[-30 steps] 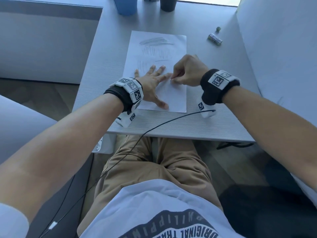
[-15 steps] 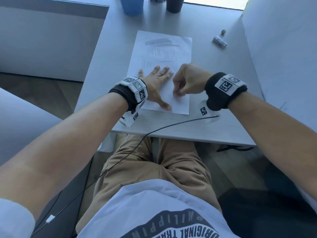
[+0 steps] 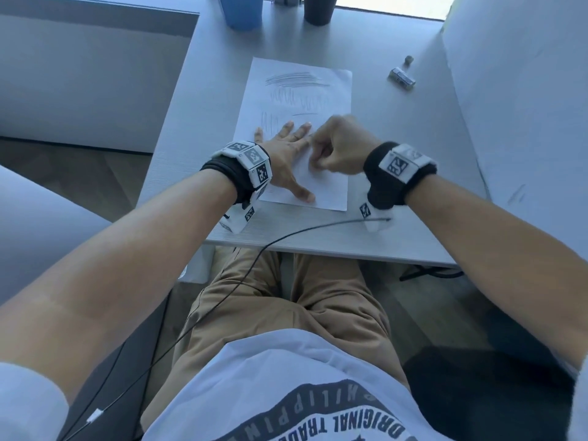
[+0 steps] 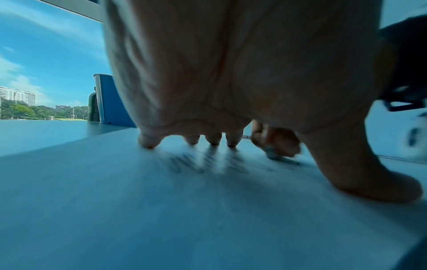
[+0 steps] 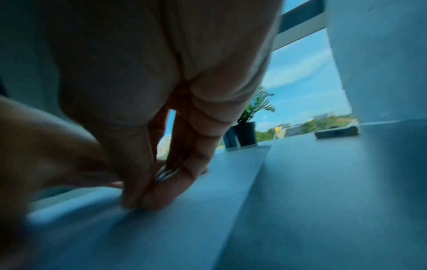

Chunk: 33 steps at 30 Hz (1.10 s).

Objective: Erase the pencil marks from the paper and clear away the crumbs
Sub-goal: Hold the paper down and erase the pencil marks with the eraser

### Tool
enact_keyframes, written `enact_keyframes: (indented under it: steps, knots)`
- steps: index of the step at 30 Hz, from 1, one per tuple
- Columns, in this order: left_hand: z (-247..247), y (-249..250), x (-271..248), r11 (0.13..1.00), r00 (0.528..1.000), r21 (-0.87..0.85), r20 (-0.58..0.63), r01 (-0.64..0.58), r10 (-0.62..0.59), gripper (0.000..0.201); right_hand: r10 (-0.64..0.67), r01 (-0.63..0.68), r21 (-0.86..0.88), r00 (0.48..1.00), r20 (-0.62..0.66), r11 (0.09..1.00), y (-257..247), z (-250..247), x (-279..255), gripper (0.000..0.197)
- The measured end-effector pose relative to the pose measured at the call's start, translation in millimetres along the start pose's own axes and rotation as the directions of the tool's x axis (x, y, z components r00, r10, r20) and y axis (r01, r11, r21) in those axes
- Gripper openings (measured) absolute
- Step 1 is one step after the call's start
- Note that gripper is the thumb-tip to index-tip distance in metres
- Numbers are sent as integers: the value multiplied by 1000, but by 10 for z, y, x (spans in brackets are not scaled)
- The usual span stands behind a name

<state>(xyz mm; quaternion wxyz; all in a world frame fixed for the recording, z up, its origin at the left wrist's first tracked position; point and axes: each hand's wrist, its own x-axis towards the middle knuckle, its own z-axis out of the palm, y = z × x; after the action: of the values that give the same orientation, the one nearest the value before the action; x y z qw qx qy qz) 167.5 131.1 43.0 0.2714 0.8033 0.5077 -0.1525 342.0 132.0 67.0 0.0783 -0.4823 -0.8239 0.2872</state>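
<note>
On grey table point(image 3: 397, 154), paper point(image 3: 331, 97), window beyond

**Grey table and what lies on it**

The grey table point(image 3: 197, 100) carries a sheet of paper point(image 3: 331, 192). Beyond the paper stand a blue cup point(image 3: 243, 11) and a dark pot point(image 3: 319, 9); right of the paper lie a small metal block point(image 3: 401, 78) and a tiny round piece point(image 3: 408, 59).

The curled right hand point(image 3: 337, 148) hides whatever its fingertips pinch against the white sheet of paper point(image 3: 331, 192); the right wrist view is motion-blurred there. The blue cup point(image 3: 243, 12) and dark cup point(image 3: 319, 11) are cut off by the head view's top edge. A small round object point(image 3: 408, 59) is too tiny to identify.
</note>
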Motion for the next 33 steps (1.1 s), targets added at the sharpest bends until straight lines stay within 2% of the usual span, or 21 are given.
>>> enact_keyframes:
  steps: [1,2,5,6,9,10,13,14,16,17,20,21,23,24,25,27,28,31,32,33]
  knots:
    - [9,-15,4,1000,1000,-4,-5,-5,5,141,-32,31,13,997,75,999,-50,44,-62,8]
    - [16,-15,-1,1000,1000,-3,-4,-9,9,141,-35,33,18,995,97,999,-45,45,-78,6]
    - [6,20,-9,1000,1000,0,-1,-11,11,139,65,-61,41,992,-104,997,88,-62,4,5]
    - [9,14,-9,1000,1000,-3,-5,-8,8,139,67,-63,40,991,-117,997,97,-50,8,5]
    - [13,-26,6,1000,1000,-11,-11,-14,14,142,-46,48,-17,996,83,999,-15,62,-72,9]
    - [15,-21,2,1000,1000,-9,-9,-16,16,142,-42,43,-16,995,87,999,5,47,-65,8]
    - [15,14,-7,1000,1000,-8,-9,-12,12,139,62,-62,-1,995,-82,998,115,-62,-16,4]
    - [18,12,-12,1000,1000,-8,-12,-11,10,139,46,-46,-10,998,-54,999,97,-43,-37,4]
    - [20,-8,-3,1000,1000,4,-19,-11,11,141,-44,48,-39,994,97,998,8,51,-110,7]
    - [22,-7,-2,1000,1000,8,-17,-12,12,141,-60,65,-39,992,114,997,-1,63,-122,6]
    - [17,17,-7,1000,1000,4,-7,-14,14,140,45,-45,6,994,-95,999,115,-26,-62,5]
    - [17,11,-11,1000,1000,7,-9,-12,12,140,37,-36,12,996,-87,999,113,-18,-61,5]
    - [10,-9,-3,1000,1000,19,-6,-7,8,140,-38,38,-5,997,60,999,23,52,-111,7]
    - [11,-13,-2,1000,1000,21,-1,-2,2,140,-59,60,-9,994,94,998,1,66,-118,6]
    - [7,-10,-2,1000,1000,22,4,4,-4,140,-35,36,-9,998,60,999,29,38,-83,4]
    - [18,-8,4,1000,1000,20,2,17,-17,138,35,-35,-1,995,-96,999,97,-35,-12,3]
    - [24,-22,4,1000,1000,18,-4,20,-20,139,32,-34,-18,995,-98,999,97,-34,7,3]
    - [42,-71,33,1000,1000,26,-9,10,-10,141,-74,80,-53,992,106,995,-38,61,-31,4]
    - [42,-73,43,1000,1000,29,-10,5,-5,142,-58,62,-42,995,85,997,-28,44,-9,4]
    - [47,-68,50,1000,1000,27,-11,2,-2,142,-9,9,-20,1000,12,1000,6,6,24,4]
